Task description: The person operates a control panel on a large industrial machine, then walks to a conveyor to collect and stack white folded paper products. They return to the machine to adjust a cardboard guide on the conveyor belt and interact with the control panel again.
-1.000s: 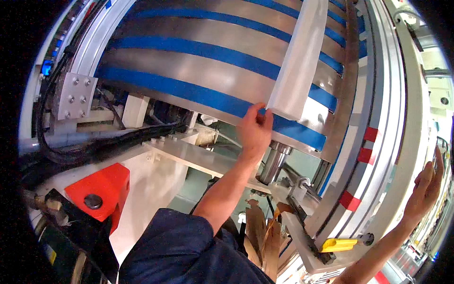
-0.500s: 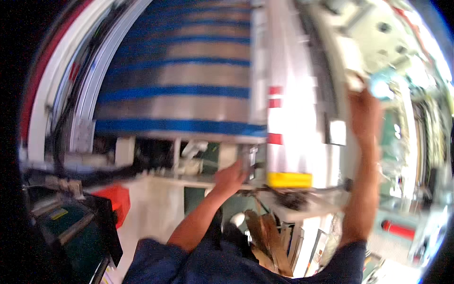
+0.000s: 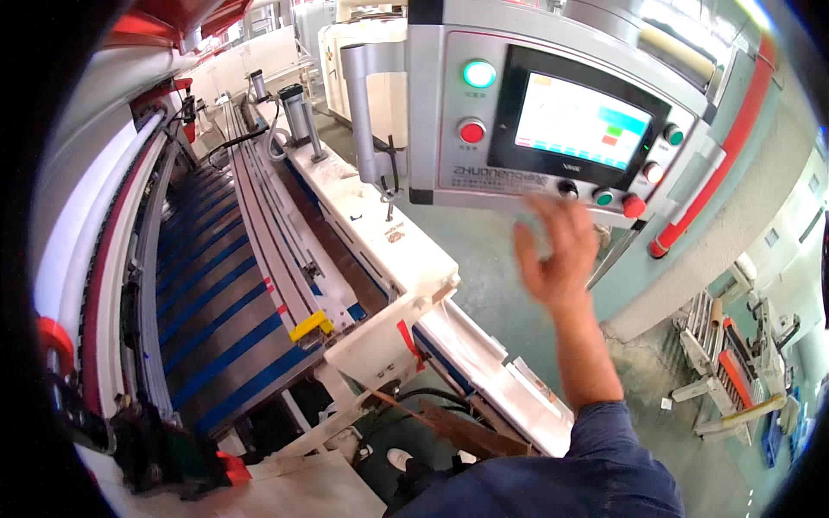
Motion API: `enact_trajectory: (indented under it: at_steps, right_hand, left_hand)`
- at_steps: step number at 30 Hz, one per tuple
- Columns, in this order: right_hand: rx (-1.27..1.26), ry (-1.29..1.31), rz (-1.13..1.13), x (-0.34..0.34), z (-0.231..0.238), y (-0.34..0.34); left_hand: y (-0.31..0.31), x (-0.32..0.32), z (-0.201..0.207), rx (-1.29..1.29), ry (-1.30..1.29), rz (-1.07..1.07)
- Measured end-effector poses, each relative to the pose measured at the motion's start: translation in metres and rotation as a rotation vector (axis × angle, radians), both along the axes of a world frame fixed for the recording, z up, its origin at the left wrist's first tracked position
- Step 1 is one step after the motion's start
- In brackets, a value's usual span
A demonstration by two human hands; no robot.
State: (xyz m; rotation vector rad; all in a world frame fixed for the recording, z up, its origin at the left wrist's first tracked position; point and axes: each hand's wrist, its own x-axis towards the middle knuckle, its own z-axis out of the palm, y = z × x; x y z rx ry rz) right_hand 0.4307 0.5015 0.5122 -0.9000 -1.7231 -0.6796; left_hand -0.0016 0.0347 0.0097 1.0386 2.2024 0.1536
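Observation:
My right hand [image 3: 560,255] is raised just below the lower edge of a grey control panel [image 3: 432,112], its thumb held apart from the fingers and nothing visible in its grasp. The fingertips come close to a black knob [image 3: 567,189] on the panel; whether they touch it cannot be made out. Along that edge sit a green button [image 3: 603,198] and a red button [image 3: 634,205]. Above them a touchscreen [image 3: 583,123] is lit. On the panel's left side are a glowing green button [image 3: 478,74] and a red one [image 3: 471,131]. My left hand is out of view.
To the left runs a long machine bed [image 3: 216,345] with blue belts and a rail ending in a yellow block [image 3: 311,326]. A white machine frame [image 3: 380,224] lies between bed and panel. A red pipe [image 3: 725,164] rises at right, with a metal rack [image 3: 734,363] beyond.
The view has swung right, from the belted bed to the control panel. My left hand, earlier at the bed's near edge, has left the picture; my right hand is now by the panel.

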Motion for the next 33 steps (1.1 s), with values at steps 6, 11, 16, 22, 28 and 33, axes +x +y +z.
enact_trajectory:
  at_steps: [6, 11, 16, 22, 28, 33]
  right_hand:
    - [0.045, 0.049, -0.171, 0.072, 0.014, 0.009]
    - [0.016, -0.025, -0.237, 0.068, 0.019, 0.006]
    - [0.05, -0.035, -0.251, 0.074, 0.015, 0.013]
    - [0.102, 0.103, -0.255, 0.097, 0.009, 0.016]
    - [0.162, 0.173, -0.3, 0.102, 0.005, 0.02]
    - [0.074, 0.152, -0.38, 0.1, 0.01, 0.015]
  left_hand:
    - [0.024, 0.024, -0.006, -0.059, -0.103, 0.016]
    - [0.025, 0.027, 0.001, -0.037, -0.133, 0.04]
    - [0.015, 0.021, 0.0, -0.081, -0.136, 0.029]
    - [0.004, 0.017, -0.007, -0.174, -0.127, -0.04]
    - [0.014, 0.019, -0.014, -0.236, -0.131, -0.093]
    - [0.019, 0.02, -0.019, -0.273, -0.139, -0.112]
